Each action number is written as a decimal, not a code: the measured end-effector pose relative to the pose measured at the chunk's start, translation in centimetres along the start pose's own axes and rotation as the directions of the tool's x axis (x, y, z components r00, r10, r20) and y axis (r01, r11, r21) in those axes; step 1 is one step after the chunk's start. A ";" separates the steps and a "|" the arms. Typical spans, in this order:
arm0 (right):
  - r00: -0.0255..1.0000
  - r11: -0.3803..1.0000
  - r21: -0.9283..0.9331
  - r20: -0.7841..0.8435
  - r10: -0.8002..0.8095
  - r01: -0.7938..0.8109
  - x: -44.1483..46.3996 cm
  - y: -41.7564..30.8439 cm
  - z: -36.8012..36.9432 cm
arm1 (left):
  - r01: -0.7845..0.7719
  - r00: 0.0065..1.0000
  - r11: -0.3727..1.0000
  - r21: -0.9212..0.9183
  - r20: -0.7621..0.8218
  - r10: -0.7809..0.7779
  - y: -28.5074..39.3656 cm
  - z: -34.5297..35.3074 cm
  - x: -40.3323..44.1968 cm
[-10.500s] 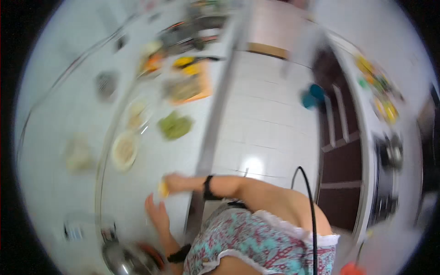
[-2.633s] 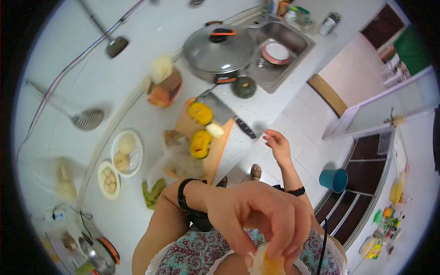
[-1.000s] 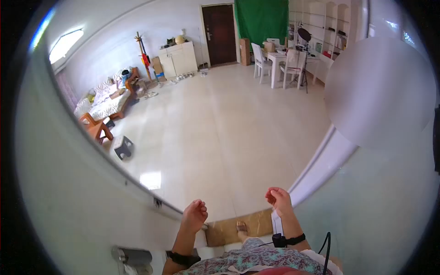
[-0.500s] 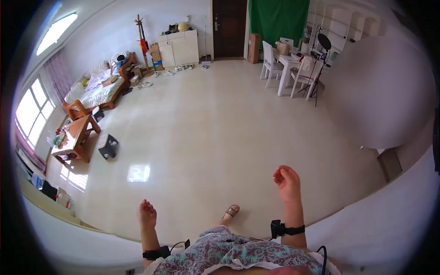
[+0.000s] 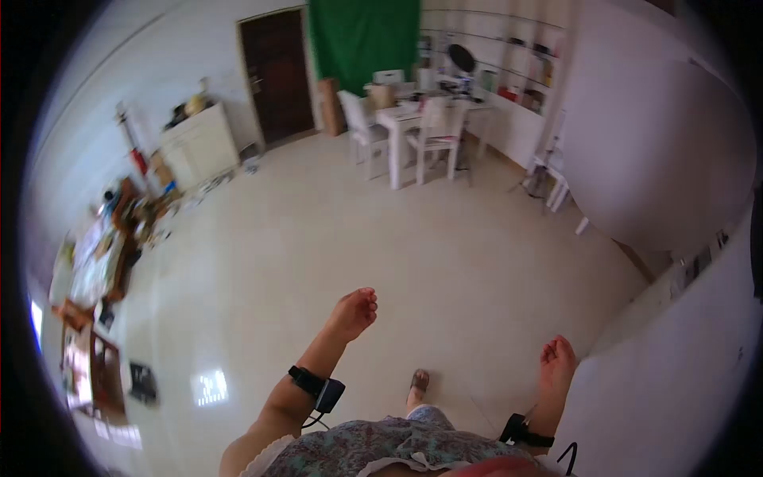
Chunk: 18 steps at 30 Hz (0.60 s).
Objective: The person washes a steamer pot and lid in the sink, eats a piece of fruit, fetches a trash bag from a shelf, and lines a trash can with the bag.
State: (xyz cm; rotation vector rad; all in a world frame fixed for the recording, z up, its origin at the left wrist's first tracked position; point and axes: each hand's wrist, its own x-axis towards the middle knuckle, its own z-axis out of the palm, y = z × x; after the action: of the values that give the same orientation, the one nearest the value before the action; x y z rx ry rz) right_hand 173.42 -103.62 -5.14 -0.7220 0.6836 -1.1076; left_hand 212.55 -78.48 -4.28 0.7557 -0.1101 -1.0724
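My left hand [image 5: 354, 315] is stretched forward over the pale floor, its fingers curled in loosely and no object showing in them. Lower on the right, my right hand [image 5: 558, 361] hangs beside a white wall, also with curled fingers and nothing visible in it. A black strap with a small box [image 5: 319, 388] is around my left forearm, a cable running from it. Another black strapped device [image 5: 526, 432] sits near my right wrist. One sandalled foot [image 5: 420, 381] shows below, between the hands.
Ahead stand a white table [image 5: 401, 119] and white chairs [image 5: 437, 137]. Behind are a green cloth [image 5: 362, 44], a dark door [image 5: 276, 73] and shelves [image 5: 520, 67]. A white cabinet [image 5: 200, 147], wooden sofa [image 5: 99, 262] and dark stool [image 5: 143, 383] are leftward. A white wall [image 5: 671, 374] borders the right.
The view has turned to the right, so the room's furniture has shifted left. My left hand has swung forward and up; my right hand has dropped back toward my side.
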 end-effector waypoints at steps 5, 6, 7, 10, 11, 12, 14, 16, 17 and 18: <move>0.976 0.982 0.124 -0.186 -0.118 0.143 16.0 -1.5 -2.7 | 0.144 0.984 0.988 0.056 0.099 -0.149 -0.1 6.0 20.8; 0.971 0.977 0.141 -0.201 -0.132 0.162 19.8 -2.0 -1.5 | 0.167 0.985 0.986 0.028 0.027 -0.168 0.5 6.4 24.3; 0.973 0.962 0.208 -0.183 -0.137 0.175 23.3 -2.3 0.2 | 0.190 0.980 0.982 -0.002 -0.060 -0.190 1.7 6.7 27.3; 0.980 0.957 0.248 -0.164 -0.109 0.148 33.2 -1.8 5.3 | 0.118 0.990 0.993 -0.024 -0.070 -0.119 4.6 5.3 36.9; 0.986 0.966 0.236 -0.149 -0.075 0.109 35.9 -1.1 7.0 | 0.041 0.987 0.999 0.028 -0.156 -0.036 5.5 5.1 39.2; 0.994 0.965 0.259 -0.104 -0.022 0.048 39.1 0.0 8.3 | -0.005 0.977 0.999 0.038 -0.213 0.013 6.4 4.4 41.5; 0.995 0.959 0.270 -0.020 0.098 -0.089 44.5 0.9 11.3 | -0.079 0.963 0.997 0.006 -0.259 0.078 7.5 2.5 46.1; 0.988 0.957 0.248 0.012 0.154 -0.152 50.2 1.8 14.5 | -0.125 0.933 0.992 -0.021 -0.342 0.110 8.5 0.9 51.2; 0.980 0.955 0.220 0.073 0.186 -0.198 53.1 2.4 15.5 | -0.141 0.899 0.989 -0.034 -0.424 0.113 8.8 0.6 53.8; 0.967 0.952 0.190 0.138 0.215 -0.239 56.7 2.8 16.5 | -0.144 0.912 0.990 -0.002 -0.388 0.131 8.9 -0.1 56.8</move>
State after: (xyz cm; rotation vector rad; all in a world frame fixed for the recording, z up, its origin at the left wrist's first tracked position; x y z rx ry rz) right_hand 204.85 -153.66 -4.79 -0.5114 0.5296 -0.9007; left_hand 247.61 -123.01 -14.22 0.9055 0.1891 -0.7722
